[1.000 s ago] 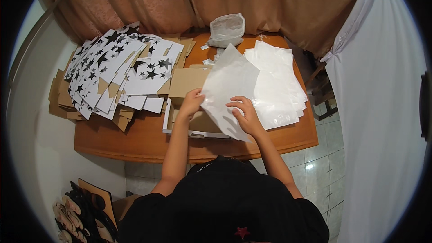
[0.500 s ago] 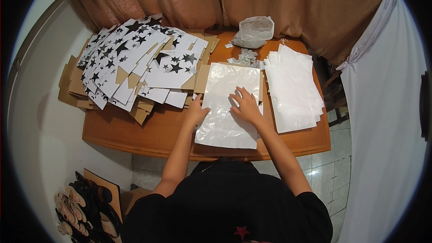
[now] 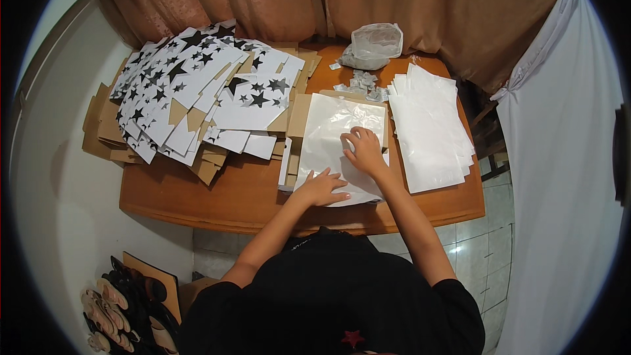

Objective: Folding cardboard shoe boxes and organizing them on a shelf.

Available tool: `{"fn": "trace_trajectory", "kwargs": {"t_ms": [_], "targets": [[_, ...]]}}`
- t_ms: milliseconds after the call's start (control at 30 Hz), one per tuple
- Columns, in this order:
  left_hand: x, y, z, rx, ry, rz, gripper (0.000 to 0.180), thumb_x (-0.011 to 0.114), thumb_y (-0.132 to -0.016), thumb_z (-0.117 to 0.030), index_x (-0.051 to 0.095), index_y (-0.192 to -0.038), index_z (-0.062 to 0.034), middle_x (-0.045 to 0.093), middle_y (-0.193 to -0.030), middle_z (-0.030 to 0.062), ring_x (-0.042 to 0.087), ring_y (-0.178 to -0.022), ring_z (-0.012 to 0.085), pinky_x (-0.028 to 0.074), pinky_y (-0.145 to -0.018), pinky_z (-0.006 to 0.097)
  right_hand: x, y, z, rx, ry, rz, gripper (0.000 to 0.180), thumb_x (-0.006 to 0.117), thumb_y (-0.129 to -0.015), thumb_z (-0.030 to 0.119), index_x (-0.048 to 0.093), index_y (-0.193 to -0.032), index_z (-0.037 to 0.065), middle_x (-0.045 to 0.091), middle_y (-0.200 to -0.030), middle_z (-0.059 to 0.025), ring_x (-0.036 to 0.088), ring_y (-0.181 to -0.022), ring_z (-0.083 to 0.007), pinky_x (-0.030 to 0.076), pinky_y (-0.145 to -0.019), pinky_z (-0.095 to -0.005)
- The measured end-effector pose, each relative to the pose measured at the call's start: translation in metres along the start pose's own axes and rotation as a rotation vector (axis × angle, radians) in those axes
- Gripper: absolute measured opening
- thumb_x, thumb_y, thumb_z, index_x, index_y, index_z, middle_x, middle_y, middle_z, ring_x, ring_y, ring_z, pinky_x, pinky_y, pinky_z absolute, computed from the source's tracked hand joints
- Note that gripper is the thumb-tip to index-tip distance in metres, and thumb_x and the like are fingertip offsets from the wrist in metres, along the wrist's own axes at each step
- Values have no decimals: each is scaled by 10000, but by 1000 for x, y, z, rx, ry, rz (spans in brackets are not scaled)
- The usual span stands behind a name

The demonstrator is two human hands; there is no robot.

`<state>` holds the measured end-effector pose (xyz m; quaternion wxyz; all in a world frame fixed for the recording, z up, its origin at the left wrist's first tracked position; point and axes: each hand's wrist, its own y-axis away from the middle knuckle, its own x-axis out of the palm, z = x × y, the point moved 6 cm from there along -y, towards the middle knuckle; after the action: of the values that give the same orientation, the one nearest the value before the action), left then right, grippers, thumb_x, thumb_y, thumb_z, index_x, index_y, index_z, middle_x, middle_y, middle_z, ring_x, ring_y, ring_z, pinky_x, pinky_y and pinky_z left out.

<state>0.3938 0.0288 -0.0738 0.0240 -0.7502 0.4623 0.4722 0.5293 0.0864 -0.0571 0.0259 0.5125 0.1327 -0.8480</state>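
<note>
A glossy white plastic-like sheet lies in front of me, over an open cardboard box. The box's brown flap and white side show along the sheet's left edge, and whatever lies under the sheet is hidden. Near the sheet's lower left, my left hand rests flat with its fingers spread. Higher up on the right, my right hand touches the sheet, its fingers bent but apart.
At left rises a wide pile of star-printed cardboard pieces. A stack of white sheets lies at right. Small grey packets sit behind the box, beside a clear plastic bag. The wooden table has a curved front edge.
My left hand has moved down and right onto the sheet's lower part. The sheet's lower end has come up, and more of the box shows on its left.
</note>
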Motion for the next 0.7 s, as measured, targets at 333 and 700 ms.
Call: {"fn": "trace_trajectory", "kwargs": {"t_ms": [333, 700], "targets": [[-3, 16, -6, 69, 148, 277, 928, 577, -649, -713, 415, -1332, -105, 370, -1380, 183, 277, -1317, 333, 204, -1081, 418, 1, -2, -12, -19, 62, -50, 422, 683, -710, 236, 588, -1115, 165, 440, -1279, -154, 365, -1214, -368, 293, -987, -494], [37, -38, 31, -45, 388, 612, 896, 329, -811, -717, 380, -1332, 10, 319, -1400, 222, 298, -1303, 322, 219, -1068, 330, -4, -4, -8, 54, 61, 34, 374, 655, -750, 255, 581, -1109, 179, 441, -1275, -127, 357, -1212, -317, 269, -979, -503]]}}
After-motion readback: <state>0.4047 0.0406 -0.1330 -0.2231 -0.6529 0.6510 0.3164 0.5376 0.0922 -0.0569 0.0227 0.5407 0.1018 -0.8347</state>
